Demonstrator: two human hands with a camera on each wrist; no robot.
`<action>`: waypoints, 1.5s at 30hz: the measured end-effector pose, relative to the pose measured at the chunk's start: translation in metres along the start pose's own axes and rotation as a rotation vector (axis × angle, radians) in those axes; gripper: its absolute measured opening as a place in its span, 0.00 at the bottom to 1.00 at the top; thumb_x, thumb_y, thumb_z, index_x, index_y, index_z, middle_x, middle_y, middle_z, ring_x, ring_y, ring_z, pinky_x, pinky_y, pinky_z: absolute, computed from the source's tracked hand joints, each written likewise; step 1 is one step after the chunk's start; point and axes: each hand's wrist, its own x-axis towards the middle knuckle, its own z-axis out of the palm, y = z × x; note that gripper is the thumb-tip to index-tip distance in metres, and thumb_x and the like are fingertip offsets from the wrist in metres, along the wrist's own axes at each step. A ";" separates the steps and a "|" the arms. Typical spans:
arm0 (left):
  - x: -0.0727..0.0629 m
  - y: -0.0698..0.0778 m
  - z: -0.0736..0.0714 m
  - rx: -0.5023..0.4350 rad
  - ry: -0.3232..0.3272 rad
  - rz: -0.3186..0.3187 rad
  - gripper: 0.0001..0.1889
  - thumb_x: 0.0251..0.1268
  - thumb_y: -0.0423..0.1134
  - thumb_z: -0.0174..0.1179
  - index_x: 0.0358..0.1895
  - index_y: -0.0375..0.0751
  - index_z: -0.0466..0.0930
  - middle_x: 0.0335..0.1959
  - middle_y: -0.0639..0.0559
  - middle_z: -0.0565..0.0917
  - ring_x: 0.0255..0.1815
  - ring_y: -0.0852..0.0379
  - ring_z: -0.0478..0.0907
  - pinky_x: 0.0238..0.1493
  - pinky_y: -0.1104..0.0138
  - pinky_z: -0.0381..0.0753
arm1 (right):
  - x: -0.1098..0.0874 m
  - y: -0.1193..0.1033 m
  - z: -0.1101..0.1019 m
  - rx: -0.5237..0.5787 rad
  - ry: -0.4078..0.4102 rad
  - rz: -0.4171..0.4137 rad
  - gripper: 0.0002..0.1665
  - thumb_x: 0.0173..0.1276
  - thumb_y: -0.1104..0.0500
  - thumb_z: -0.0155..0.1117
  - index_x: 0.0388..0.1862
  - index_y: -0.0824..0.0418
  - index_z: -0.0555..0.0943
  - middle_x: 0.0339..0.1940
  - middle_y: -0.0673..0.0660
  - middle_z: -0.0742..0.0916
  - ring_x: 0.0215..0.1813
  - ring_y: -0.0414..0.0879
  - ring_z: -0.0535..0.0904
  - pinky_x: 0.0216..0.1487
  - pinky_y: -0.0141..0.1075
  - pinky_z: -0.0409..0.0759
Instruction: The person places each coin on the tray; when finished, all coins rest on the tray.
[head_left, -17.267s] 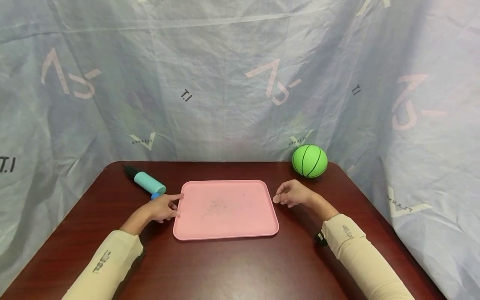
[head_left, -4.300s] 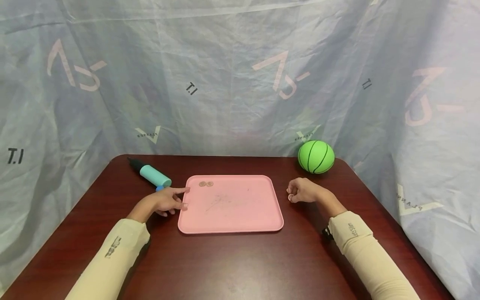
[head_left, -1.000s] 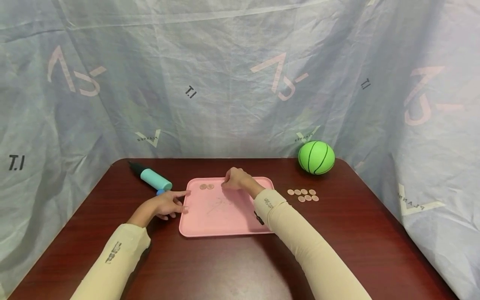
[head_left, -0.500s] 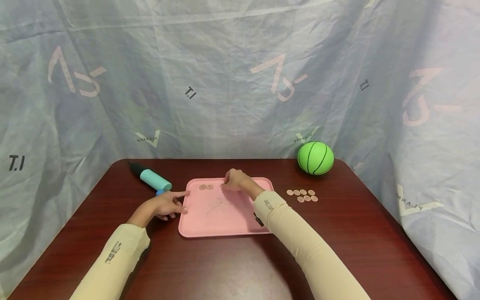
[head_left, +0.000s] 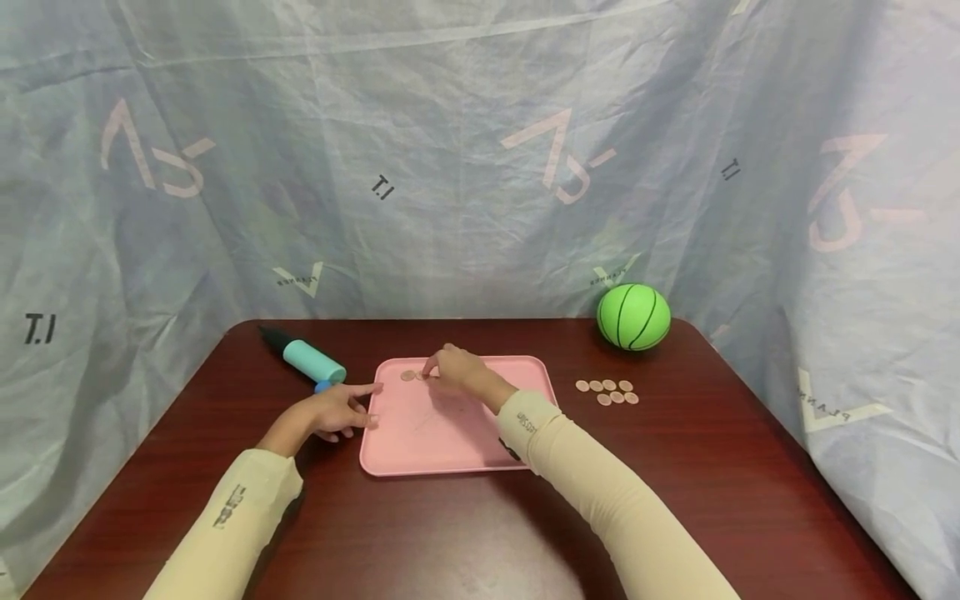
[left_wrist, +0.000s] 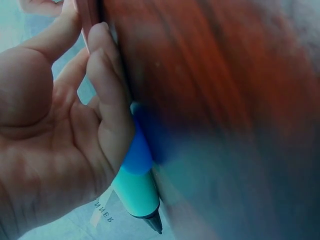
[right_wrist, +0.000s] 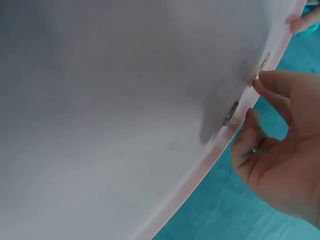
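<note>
In the head view, my left hand rests its index fingertip and thumb tip on the left rim of a pink tray. The left wrist view shows the other fingers bent beside that rim. My right hand reaches over the tray's far left part. There its thumb and index fingertips touch down right at a small round coin, partly hidden by them. Another coin lies just left of it. Below the fingers in the right wrist view, a further coin lies flat near the tray's far rim.
Several coins lie in two rows on the dark wooden table, right of the tray. Behind them sits a green ball with black lines. A teal hand pump with black nozzle and blue end lies behind my left hand. Grey cloth hangs behind.
The tray bore no coins at first, then two. My right hand came from the table coins, set another down on the tray and has shifted left to its neighbour. The left hand stays.
</note>
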 end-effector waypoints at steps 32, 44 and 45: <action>0.000 -0.001 0.000 -0.005 -0.010 -0.020 0.41 0.65 0.47 0.66 0.78 0.46 0.58 0.47 0.44 0.75 0.31 0.53 0.76 0.26 0.65 0.78 | -0.109 0.132 -0.042 0.269 0.094 -0.038 0.20 0.62 0.57 0.72 0.51 0.64 0.85 0.28 0.51 0.83 0.33 0.42 0.77 0.39 0.38 0.76; -0.001 0.003 -0.001 0.010 -0.022 0.003 0.40 0.67 0.48 0.65 0.78 0.45 0.57 0.49 0.42 0.75 0.32 0.53 0.76 0.27 0.63 0.79 | -0.150 0.194 -0.051 0.256 0.002 0.151 0.20 0.63 0.56 0.71 0.51 0.65 0.84 0.32 0.58 0.87 0.25 0.45 0.80 0.34 0.40 0.79; -0.001 0.003 -0.001 0.007 -0.023 0.002 0.40 0.67 0.48 0.65 0.78 0.45 0.57 0.49 0.43 0.75 0.32 0.53 0.76 0.27 0.63 0.79 | -0.150 0.198 -0.050 0.269 -0.012 0.166 0.19 0.64 0.57 0.71 0.51 0.66 0.83 0.30 0.57 0.86 0.23 0.46 0.79 0.32 0.40 0.79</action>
